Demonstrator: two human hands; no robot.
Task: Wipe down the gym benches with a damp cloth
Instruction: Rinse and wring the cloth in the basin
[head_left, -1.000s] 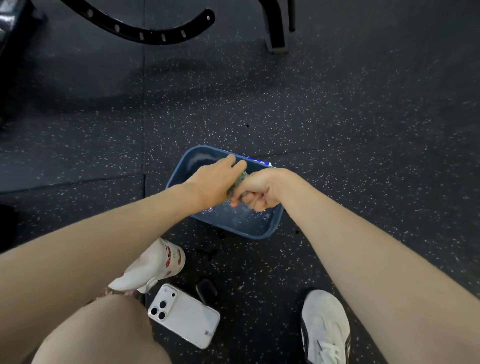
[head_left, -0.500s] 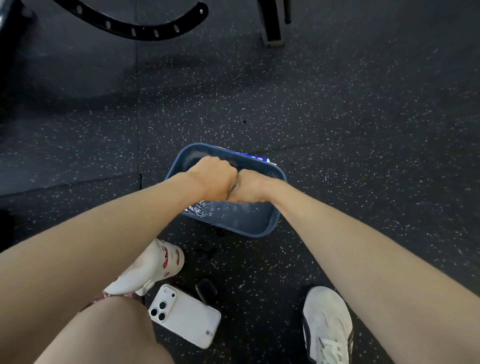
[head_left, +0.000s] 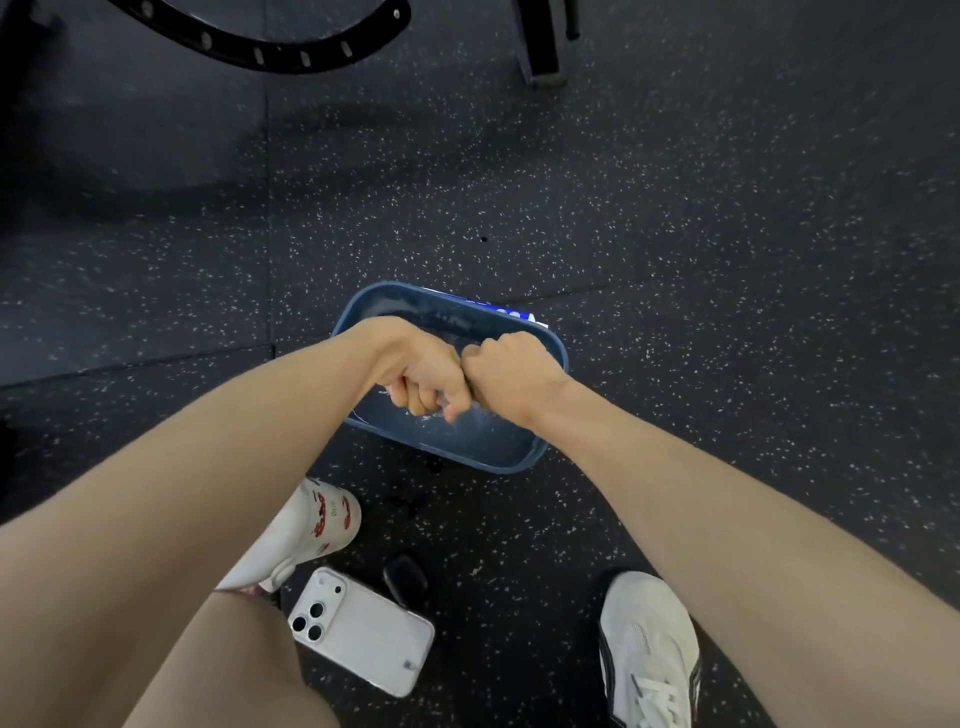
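Left grip (head_left: 415, 374) newly twisted against right grip (head_left: 511, 379), both clenched tight, cloth probably buried inside.

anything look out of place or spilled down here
The white phone lies on the floor close to the blue basin of water, and dark spots that look like drips mark the floor between them.

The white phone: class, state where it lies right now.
In the head view, the white phone lies on the floor, bottom centre, between the left shoe and the right shoe, close to the left one.
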